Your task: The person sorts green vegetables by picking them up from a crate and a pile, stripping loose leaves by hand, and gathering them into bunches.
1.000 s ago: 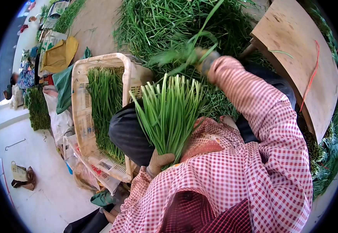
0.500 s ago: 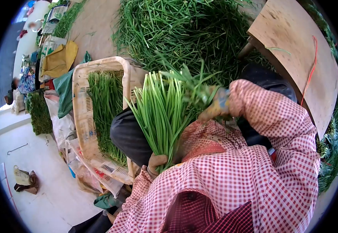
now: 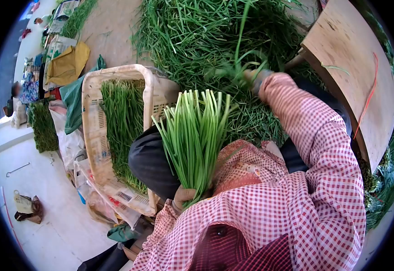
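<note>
My left hand, gloved, is wrapped round the lower end of a bunch of garlic chives. The bunch stands fanned out over my dark trouser leg, its pale cut ends pointing up and away from me. My right hand, in a soiled glove, is stretched out over a big heap of loose green leaves. Blurred leaf scraps are at its fingertips. Motion smears the fingers, so whether they still grip the scraps is unclear.
Left of my knee, a pale plastic crate holds chives laid lengthwise. A wooden board with a red string is at the right. Yellow sacking, plastic bags and a green sheet lie beyond the crate.
My right hand has moved from beside the bunch up and away, over the heap, with leaf scraps. The bunch in my left hand has shifted slightly right, its tops more spread.
</note>
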The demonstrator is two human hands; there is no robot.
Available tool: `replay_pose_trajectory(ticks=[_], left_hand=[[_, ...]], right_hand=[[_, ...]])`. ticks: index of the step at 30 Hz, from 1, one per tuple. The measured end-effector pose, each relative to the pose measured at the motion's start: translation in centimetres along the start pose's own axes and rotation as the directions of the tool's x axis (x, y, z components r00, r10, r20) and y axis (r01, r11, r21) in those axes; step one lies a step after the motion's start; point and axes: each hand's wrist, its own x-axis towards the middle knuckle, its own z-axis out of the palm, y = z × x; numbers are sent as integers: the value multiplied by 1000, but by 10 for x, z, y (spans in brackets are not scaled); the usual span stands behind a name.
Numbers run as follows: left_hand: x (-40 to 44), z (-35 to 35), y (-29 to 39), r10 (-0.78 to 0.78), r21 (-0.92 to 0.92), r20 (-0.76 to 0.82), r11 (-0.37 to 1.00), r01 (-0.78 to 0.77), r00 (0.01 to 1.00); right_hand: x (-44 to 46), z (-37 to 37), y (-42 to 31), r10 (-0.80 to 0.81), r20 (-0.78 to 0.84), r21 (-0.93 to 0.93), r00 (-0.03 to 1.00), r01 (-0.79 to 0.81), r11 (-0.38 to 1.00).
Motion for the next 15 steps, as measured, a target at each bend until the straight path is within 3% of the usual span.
replay_pose_trajectory(ticks=[2, 4, 6, 7, 8, 11, 15], left_hand=[[-7, -18, -3, -51, 57, -78, 997, 56, 996], [-4, -18, -3, -102, 111, -156, 987, 119, 983], [4, -3, 1, -39, 28, -42, 999, 40, 998], [4, -2, 0, -44, 25, -43, 999, 45, 998], [4, -1, 1, -58, 15, -55, 998, 59, 997], [6, 11, 6, -105, 1, -129, 994, 106, 986], [6, 20, 9, -152, -53, -185, 988, 145, 971]], right_hand=[[10, -13, 25, 91, -31, -161, 995, -95, 982], [1, -31, 22, 19, -38, -197, 999, -26, 980], [-10, -53, -2, -222, 22, 17, 975, 222, 975], [4, -46, -2, -427, 66, 335, 902, 383, 861], [6, -36, -13, -569, 13, 646, 822, 427, 633], [-7, -34, -49, -756, -6, 805, 655, 451, 385], [3, -22, -68, -767, -40, 863, 640, 409, 296]])
